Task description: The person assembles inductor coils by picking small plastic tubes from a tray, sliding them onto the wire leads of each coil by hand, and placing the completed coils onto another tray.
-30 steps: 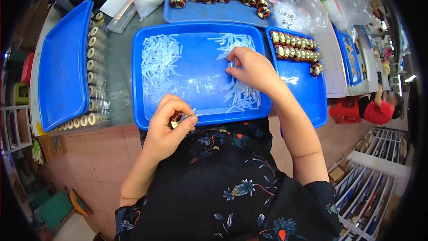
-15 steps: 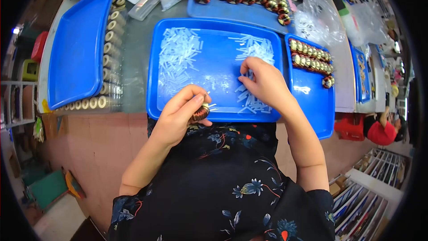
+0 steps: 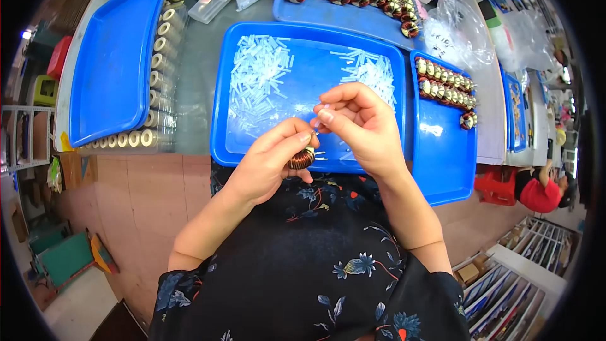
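My left hand (image 3: 268, 161) is closed on a small copper-wound ring coil (image 3: 302, 158), which hangs under the thumb and fingertips above the near edge of a blue tray (image 3: 303, 98). My right hand (image 3: 366, 129) pinches a short translucent tube (image 3: 320, 117) close to the left thumb tip, where the coil's wire ends are. Whether the tube sits around a wire is too small to tell. In the tray lie a left heap of clear tube pieces (image 3: 255, 76) and a right heap of them (image 3: 372, 72), the latter partly hidden by my right hand.
A blue tray of finished-looking coils (image 3: 353, 11) stands behind. To the right, another blue tray (image 3: 442, 151) holds two rows of coils (image 3: 445, 82). An upright-leaning blue tray (image 3: 113, 63) rests by pale rings (image 3: 154, 79) at left. Plastic bags (image 3: 457, 31) lie back right. A person in red (image 3: 541, 192) is far right.
My right hand has moved left from the right heap of tubes to my left hand, with a tube in its fingertips. My left hand still holds the coil, shifted slightly right in view.
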`<state>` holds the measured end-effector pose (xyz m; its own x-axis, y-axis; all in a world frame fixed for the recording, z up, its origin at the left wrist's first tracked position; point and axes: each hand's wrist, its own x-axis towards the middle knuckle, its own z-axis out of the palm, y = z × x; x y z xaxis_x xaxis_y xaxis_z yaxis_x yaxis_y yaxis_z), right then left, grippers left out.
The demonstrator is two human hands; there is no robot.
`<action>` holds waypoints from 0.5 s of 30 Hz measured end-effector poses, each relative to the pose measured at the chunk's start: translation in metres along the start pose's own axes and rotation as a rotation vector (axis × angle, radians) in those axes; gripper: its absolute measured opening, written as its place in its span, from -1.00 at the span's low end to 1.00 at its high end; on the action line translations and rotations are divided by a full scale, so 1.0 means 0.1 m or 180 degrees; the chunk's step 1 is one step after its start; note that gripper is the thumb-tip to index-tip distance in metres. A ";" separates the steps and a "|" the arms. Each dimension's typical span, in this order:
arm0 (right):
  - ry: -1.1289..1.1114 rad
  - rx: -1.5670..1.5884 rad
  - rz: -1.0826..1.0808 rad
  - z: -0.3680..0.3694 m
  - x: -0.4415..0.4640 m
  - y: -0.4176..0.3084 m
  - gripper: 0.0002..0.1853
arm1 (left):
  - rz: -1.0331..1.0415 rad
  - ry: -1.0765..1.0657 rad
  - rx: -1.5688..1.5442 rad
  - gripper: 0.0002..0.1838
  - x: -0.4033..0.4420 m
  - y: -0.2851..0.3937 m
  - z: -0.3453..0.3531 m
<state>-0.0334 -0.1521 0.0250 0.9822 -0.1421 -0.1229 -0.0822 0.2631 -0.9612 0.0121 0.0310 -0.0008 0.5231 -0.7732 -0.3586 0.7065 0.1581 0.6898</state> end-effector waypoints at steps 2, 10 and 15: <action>-0.0052 0.0013 0.0034 0.01 -0.01 0.01 -0.77 | -0.0053 0.0031 0.0000 -0.79 0.00 0.01 0.00; -0.0040 -0.0063 0.0068 0.01 -0.01 0.01 -0.78 | -0.0091 0.0043 -0.0150 -0.79 -0.01 0.02 0.00; -0.0053 -0.0043 -0.0072 0.02 -0.02 0.03 -0.78 | -0.0098 -0.0023 -0.0167 -0.79 0.00 0.01 -0.01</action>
<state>-0.0352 -0.1490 0.0232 0.9865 -0.1320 -0.0970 -0.0620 0.2472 -0.9670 0.0134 0.0324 -0.0006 0.4974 -0.7826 -0.3744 0.7463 0.1659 0.6446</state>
